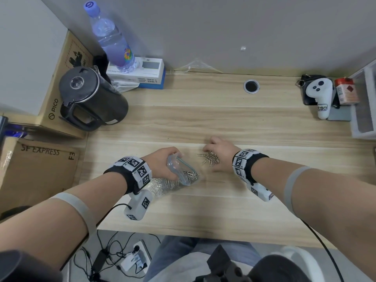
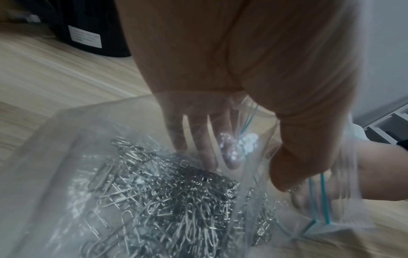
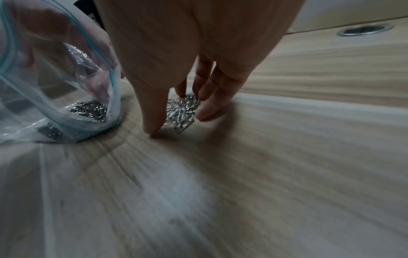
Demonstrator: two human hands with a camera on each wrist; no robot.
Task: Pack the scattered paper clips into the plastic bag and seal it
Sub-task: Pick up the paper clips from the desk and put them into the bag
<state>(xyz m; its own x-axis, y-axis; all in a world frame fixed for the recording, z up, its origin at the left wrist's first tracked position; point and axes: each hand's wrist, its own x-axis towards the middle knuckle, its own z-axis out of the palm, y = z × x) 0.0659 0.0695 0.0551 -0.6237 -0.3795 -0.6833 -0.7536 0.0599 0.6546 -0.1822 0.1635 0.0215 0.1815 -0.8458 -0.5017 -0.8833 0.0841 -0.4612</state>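
My left hand (image 1: pixel 162 161) grips the rim of a clear zip bag (image 1: pixel 183 171) with a teal seal strip and holds its mouth open towards the right. The bag lies on the wooden desk (image 1: pixel 203 204) and holds many silver paper clips (image 2: pixel 165 200). In the left wrist view my left hand (image 2: pixel 243 69) has its fingers behind the bag (image 2: pixel 66 139) film and its thumb at the rim. Just right of the mouth lies a small pile of loose paper clips (image 1: pixel 210 158). My right hand (image 1: pixel 220 151) arches over it. My right hand (image 3: pixel 187 52) has thumb and fingers curled round the pile (image 3: pixel 183 110).
A black kettle (image 1: pixel 91 98), a water bottle (image 1: pixel 112 37) on white boxes and cardboard boxes (image 1: pixel 36 169) crowd the left. A cable hole (image 1: pixel 251 86) sits at the back. A white controller (image 1: pixel 320 94) and a white drawer unit (image 1: pixel 364 102) stand at the right.
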